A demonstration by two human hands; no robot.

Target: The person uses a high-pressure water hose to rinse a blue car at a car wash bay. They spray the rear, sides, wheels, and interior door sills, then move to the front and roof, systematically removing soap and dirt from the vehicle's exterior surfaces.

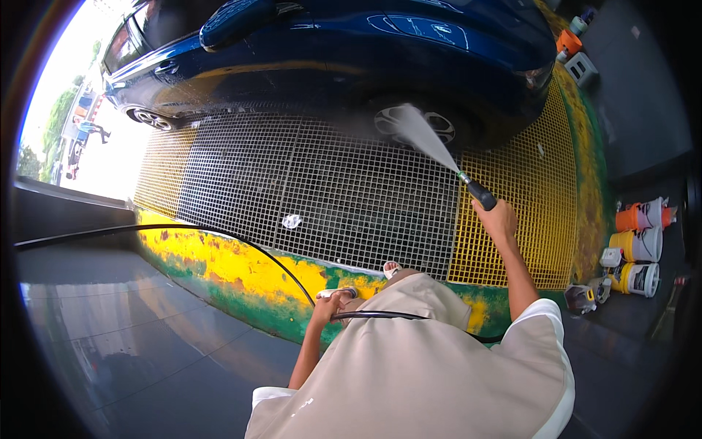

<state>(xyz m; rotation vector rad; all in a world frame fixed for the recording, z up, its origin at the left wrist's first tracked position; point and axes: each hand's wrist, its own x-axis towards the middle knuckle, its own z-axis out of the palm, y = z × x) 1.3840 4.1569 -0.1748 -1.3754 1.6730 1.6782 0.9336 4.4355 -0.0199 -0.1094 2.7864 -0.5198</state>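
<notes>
My right hand (498, 222) grips the black handle of a pressure-washer spray gun (481, 193), arm stretched forward. From its green-ringed tip a white fan of water (430, 137) strikes a spoked alloy wheel (390, 122) of a dark blue car (329, 66). Mist blurs the lower body beside that wheel. At my waist, my left hand (327, 307) is closed around a black hose (263, 249). The hose comes in from the left, passes through this hand and runs across my front to the right side, where my shirt hides part of it.
Grey and yellow floor grating (329, 186) lies under the car, with a crumpled white scrap (292, 221) on it. A worn yellow-and-green painted kerb (230, 263) borders it. Several buckets (636, 245) stand at right; a white plastic stool (581, 70) is farther back. A person (90, 127) is outside, far left.
</notes>
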